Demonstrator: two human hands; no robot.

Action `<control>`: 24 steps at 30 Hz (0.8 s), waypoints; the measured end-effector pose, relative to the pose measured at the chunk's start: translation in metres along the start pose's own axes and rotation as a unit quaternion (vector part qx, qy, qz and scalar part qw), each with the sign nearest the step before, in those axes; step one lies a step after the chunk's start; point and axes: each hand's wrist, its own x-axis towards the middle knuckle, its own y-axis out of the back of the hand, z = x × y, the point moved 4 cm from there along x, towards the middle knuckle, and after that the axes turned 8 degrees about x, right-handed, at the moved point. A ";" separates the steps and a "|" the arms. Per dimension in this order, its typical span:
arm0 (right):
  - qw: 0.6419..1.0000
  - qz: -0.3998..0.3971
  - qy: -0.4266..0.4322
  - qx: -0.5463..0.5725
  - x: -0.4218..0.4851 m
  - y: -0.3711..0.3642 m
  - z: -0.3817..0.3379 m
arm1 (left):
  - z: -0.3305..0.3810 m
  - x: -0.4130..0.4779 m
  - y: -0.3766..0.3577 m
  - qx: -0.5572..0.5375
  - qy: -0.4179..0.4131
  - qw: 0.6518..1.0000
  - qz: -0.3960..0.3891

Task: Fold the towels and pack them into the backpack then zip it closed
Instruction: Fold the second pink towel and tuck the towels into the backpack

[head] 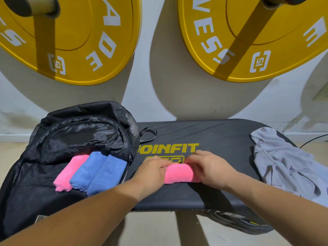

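My fingers (164, 165) curl over the ends of the pink towel (179, 174), left hand (152, 170) and right hand (207, 167) gripping it on the board (221, 139), just beside the open backpack (79, 132). With a slack grip on the lift, I reckon the fold springs loose, or it snags at the zip edge.

pink towel (178, 173), black backpack (79, 134), yellow plates (74, 38)
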 end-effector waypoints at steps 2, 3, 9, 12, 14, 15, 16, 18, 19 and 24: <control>0.995 -0.020 0.056 -0.080 -0.002 -0.004 -0.010 | 0.002 -0.001 -0.004 0.002 -0.025 1.000 -0.010; 0.992 -0.023 0.072 -0.105 -0.004 -0.008 -0.013 | 0.001 -0.002 -0.004 0.019 -0.034 0.999 -0.013; 0.993 -0.067 0.058 -0.072 -0.003 -0.008 -0.012 | 0.001 0.001 0.005 -0.007 -0.006 1.000 -0.024; 0.994 -0.094 0.034 -0.041 0.002 -0.004 -0.013 | -0.003 -0.001 0.008 -0.045 0.035 0.997 -0.043; 0.995 -0.098 0.028 -0.017 0.005 -0.005 -0.014 | -0.004 -0.003 0.009 -0.069 0.052 0.995 -0.057; 0.995 -0.097 0.029 -0.005 0.006 -0.005 -0.015 | -0.003 -0.005 0.009 -0.078 0.055 0.993 -0.066; 0.995 -0.097 0.031 0.006 0.006 -0.006 -0.016 | -0.001 -0.007 0.009 -0.084 0.055 0.992 -0.079; 0.994 -0.098 0.043 0.018 0.005 -0.007 -0.017 | 0.003 -0.011 0.009 -0.083 0.052 0.991 -0.093; 0.994 -0.095 0.052 0.018 0.005 -0.007 -0.018 | 0.004 -0.013 0.010 -0.067 0.051 0.992 -0.092; 0.993 -0.092 0.074 0.028 0.002 -0.009 -0.018 | 0.020 -0.017 0.004 0.002 0.003 0.998 -0.069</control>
